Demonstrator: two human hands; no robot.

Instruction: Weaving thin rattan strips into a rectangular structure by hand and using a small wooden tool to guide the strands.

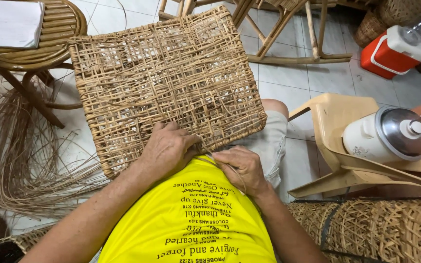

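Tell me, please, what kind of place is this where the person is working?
Probably a small rattan-weaving workshop, perhaps in a home. The left hand and right hand work on a woven cane panel, loose cane strands lie on the tiled floor, and rattan chair frames stand behind.

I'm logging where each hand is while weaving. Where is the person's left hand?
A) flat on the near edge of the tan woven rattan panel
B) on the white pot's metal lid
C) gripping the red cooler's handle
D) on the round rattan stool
A: the left hand lies palm down on the near edge of the tan woven rattan panel on the lap.
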